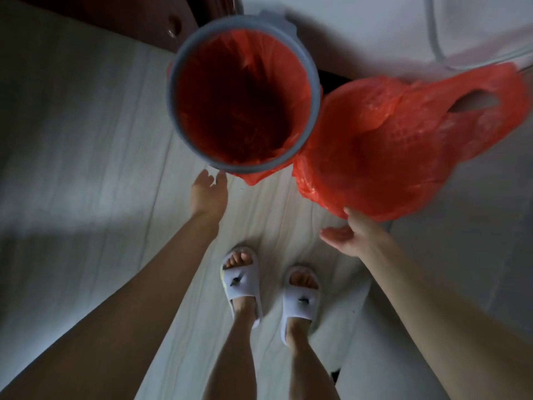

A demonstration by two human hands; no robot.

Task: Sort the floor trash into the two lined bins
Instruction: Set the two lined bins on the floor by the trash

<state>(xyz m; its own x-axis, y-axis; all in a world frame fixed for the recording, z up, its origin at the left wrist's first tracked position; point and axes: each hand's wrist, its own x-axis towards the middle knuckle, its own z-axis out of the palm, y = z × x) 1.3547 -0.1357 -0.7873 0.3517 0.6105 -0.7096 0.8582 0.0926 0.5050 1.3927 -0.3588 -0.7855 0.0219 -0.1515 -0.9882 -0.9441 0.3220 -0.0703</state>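
Observation:
A round grey bin (313, 73) with a red plastic liner stands on the floor ahead of me. To its right is a second bin fully draped in a red handled bag (389, 151). My left hand (208, 194) reaches toward the near rim of the grey bin, fingers relaxed, its fingertips just short of the rim and holding nothing. My right hand (353, 233) is at the near lower edge of the red bag, thumb touching the plastic, palm turned up and fingers spread. No loose trash is visible in this view.
My two feet in white slippers (271, 287) stand on the pale wood-grain floor (86, 168) just behind the bins. Dark brown furniture (138, 18) sits at the top left. A white surface with a grey cable (435, 33) lies at the top right.

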